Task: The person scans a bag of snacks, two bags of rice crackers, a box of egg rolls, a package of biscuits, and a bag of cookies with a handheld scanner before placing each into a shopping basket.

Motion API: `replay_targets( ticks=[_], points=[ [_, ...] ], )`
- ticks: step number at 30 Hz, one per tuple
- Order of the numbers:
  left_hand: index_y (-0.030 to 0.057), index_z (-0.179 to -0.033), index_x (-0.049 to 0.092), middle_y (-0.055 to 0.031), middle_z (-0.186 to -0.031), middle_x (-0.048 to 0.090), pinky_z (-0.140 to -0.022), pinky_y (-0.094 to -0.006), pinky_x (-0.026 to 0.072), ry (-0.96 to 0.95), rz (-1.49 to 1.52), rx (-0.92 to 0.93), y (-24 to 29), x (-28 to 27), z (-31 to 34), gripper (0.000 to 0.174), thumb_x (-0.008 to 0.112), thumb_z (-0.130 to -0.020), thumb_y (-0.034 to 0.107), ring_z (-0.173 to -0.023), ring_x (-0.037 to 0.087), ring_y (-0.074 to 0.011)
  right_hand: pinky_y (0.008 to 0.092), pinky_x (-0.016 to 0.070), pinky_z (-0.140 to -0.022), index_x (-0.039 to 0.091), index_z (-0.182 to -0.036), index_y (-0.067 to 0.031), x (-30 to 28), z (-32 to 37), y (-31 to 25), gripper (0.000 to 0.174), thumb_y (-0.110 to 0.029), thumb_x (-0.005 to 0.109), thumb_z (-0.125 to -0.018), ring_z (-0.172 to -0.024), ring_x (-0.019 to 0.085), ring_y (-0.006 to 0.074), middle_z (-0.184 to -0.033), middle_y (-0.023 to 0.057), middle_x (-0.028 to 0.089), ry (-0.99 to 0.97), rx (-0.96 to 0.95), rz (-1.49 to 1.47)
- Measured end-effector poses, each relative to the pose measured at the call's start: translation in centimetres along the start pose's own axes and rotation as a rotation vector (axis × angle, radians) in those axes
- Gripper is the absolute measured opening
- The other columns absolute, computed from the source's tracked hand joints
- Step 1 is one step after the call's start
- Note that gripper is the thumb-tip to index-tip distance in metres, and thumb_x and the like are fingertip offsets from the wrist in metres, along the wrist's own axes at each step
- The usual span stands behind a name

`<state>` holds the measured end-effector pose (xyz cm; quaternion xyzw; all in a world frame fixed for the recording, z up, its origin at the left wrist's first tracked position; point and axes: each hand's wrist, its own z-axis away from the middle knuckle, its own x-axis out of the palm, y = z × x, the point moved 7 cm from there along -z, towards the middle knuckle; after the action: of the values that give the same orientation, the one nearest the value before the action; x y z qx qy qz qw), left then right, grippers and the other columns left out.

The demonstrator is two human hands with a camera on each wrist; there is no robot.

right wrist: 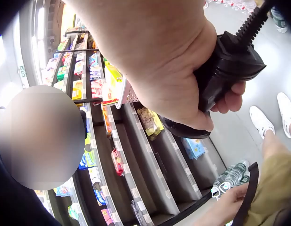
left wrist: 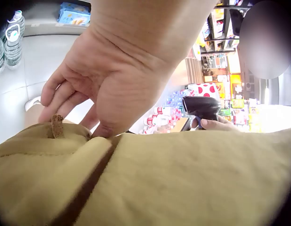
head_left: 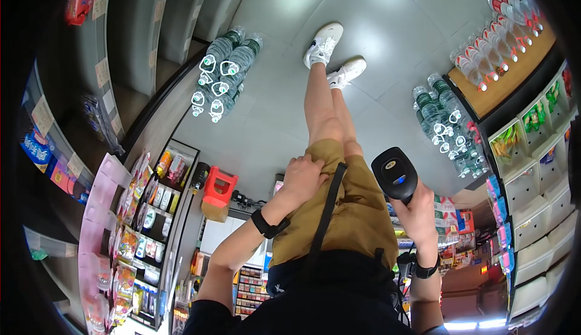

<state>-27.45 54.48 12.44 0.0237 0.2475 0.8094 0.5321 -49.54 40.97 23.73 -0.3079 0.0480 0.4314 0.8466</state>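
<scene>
The right hand (head_left: 417, 215) is clamped around a black handheld scanner (head_left: 393, 170), which extends beyond this hand. The left hand (head_left: 301, 181), relaxed and unclenched, touches the brown shorts (head_left: 366, 223) just beneath it.

Grey tiled floor (head_left: 399, 51); grey shelving (head_left: 133, 26); probably ceiling light (head_left: 475, 325)

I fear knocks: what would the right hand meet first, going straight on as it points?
Beyond the right hand and scanner, the way looks free to the floor; depth is unclear.
</scene>
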Motion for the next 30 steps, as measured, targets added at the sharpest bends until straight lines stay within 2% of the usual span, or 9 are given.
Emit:
replay_targets(
  ticks=[3,9,12,14,15,17,20,24,30],
  points=[
    [0.0090,-0.105,0.070,-0.0168,-0.098,0.066,-0.088,-0.0466,0.0506,0.014,0.015,0.020,0.3,-0.3,-0.6,0.028,0.072,-0.089,0.031,-0.096,0.066,-0.0360,0.0475,0.0530,-0.071,0.058,-0.111,0.0023,0.0,-0.2,-0.2,0.035,-0.003,0.073,-0.080,-0.084,0.066,0.0474,-0.089,0.0253,0.067,-0.004,-0.026,0.040],
    [0.0098,-0.103,0.071,-0.0195,-0.087,0.068,-0.080,-0.0487,0.0532,0.082,0.279,0.011,-1.3,-0.9,-2.8,0.019,0.067,-0.089,0.022,-0.085,0.067,-0.0395,0.0458,0.0532,-0.071,0.059,-0.109,0.0024,-0.3,-0.6,0.3,0.033,-0.003,0.074,-0.081,-0.083,0.066,0.0468,-0.088,0.0248,0.067,-0.008,0.007,0.062],
    [0.0102,-0.111,0.068,-0.0218,-0.084,0.069,-0.078,-0.0515,0.0532,0.080,0.308,0.058,-2.0,-0.2,-4.9,0.023,0.061,-0.092,0.019,-0.083,0.067,-0.0416,0.0449,0.0535,-0.072,0.059,-0.108,0.0030,-0.3,-0.7,0.6,0.031,-0.001,0.073,-0.081,-0.084,0.067,0.0464,-0.088,0.0246,0.067,-0.020,0.024,0.084],
    [0.0144,-0.128,0.063,-0.0203,-0.083,0.070,-0.078,-0.0522,0.0535,0.124,0.307,-0.112,-3.8,-0.5,-7.4,0.036,0.054,-0.093,0.015,-0.081,0.068,-0.0422,0.0442,0.0539,-0.072,0.059,-0.109,0.0033,-0.2,-0.7,1.0,0.032,0.000,0.072,-0.080,-0.084,0.067,0.0462,-0.089,0.0245,0.067,-0.022,0.018,0.094],
    [0.0144,-0.128,0.063,-0.0203,-0.083,0.070,-0.078,-0.0522,0.0535,0.124,0.311,-0.109,-4.3,-0.4,-9.0,0.036,0.054,-0.093,0.015,-0.081,0.068,-0.0422,0.0442,0.0539,-0.072,0.059,-0.109,0.0033,-0.2,-0.7,1.1,0.032,0.000,0.072,-0.080,-0.084,0.067,0.0462,-0.089,0.0245,0.067,-0.021,0.019,0.099],
    [0.0199,-0.143,0.054,-0.0183,-0.086,0.071,-0.081,-0.0516,0.0541,0.118,0.233,-0.177,-6.3,0.7,-12.4,0.050,0.051,-0.093,0.015,-0.085,0.068,-0.0416,0.0435,0.0542,-0.073,0.060,-0.110,0.0034,-0.2,-0.8,1.0,0.033,0.000,0.071,-0.080,-0.085,0.068,0.0460,-0.089,0.0247,0.068,-0.021,0.020,0.090],
    [0.0241,-0.149,0.049,-0.0174,-0.087,0.072,-0.083,-0.0510,0.0548,0.164,0.186,-0.171,-8.5,4.3,-16.3,0.057,0.050,-0.092,0.018,-0.087,0.068,-0.0406,0.0431,0.0543,-0.073,0.060,-0.111,0.0036,-0.3,-0.8,1.0,0.034,0.000,0.071,-0.080,-0.085,0.068,0.0457,-0.089,0.0247,0.068,-0.025,0.031,0.090],
    [0.0264,-0.148,0.051,-0.0184,-0.091,0.073,-0.085,-0.0507,0.0546,0.096,0.220,-0.199,-8.4,4.5,-16.6,0.056,0.050,-0.093,0.022,-0.090,0.068,-0.0391,0.0431,0.0543,-0.073,0.060,-0.110,0.0038,-0.3,-0.6,1.5,0.033,0.000,0.072,-0.079,-0.085,0.068,0.0455,-0.089,0.0247,0.068,-0.045,0.058,0.112],
    [0.0271,-0.137,0.063,-0.0190,-0.090,0.072,-0.085,-0.0506,0.0546,0.084,0.241,-0.081,-5.8,4.0,-14.0,0.046,0.051,-0.093,0.021,-0.090,0.068,-0.0386,0.0431,0.0542,-0.074,0.060,-0.110,0.0037,0.0,-0.4,2.4,0.034,0.000,0.072,-0.079,-0.085,0.068,0.0457,-0.090,0.0243,0.068,-0.041,0.112,0.081]
  ],
)
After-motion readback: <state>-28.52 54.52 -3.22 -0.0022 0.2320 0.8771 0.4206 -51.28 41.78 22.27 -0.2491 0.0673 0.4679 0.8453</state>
